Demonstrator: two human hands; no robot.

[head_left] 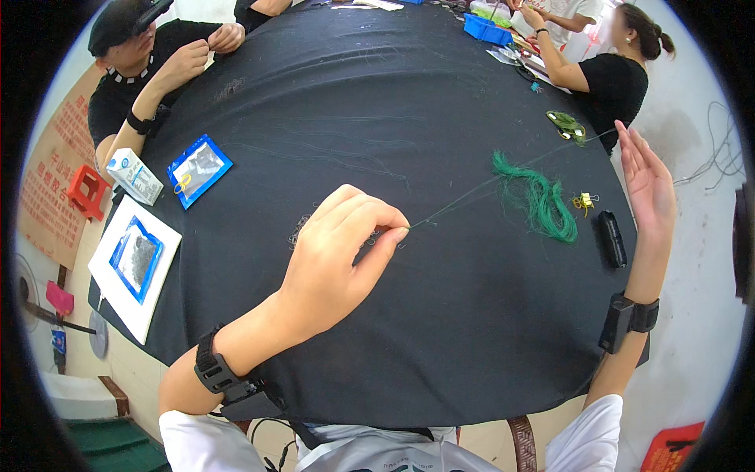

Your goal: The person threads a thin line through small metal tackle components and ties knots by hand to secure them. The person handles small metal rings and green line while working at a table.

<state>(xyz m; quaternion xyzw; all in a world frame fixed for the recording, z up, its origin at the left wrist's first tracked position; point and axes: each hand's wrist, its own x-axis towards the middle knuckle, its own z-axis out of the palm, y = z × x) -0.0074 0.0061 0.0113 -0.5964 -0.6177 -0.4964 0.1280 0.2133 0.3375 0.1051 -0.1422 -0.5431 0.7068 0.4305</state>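
A fine green thread (pixel 462 196) stretches above the table (pixel 472 338) between a person's two hands, running up from the middle toward the far right. The left hand (pixel 334 252) holds its near end, grip pinched narrow between thumb and forefinger. The right hand (pixel 647 179) is raised at the table's right side, fingers nearly straight, the thread reaching its fingertips; whether that grip is closed on it cannot be told.

Below the line lies a loose green skein (pixel 554 208), with a yellow clip (pixel 584 202) just to its right and a black case (pixel 610 238) nearer. A darker green bundle (pixel 566 126) sits farther off. Small metal hooks (pixel 298 230) show beside the left hand, partly hidden.

At left, a blue pouch (pixel 200 171) lies near a carton (pixel 135 176); a second pouch (pixel 137 258) rests on a white board (pixel 161 236). Co-workers sit at the far left and far right, near a blue bin (pixel 486 31) at right.
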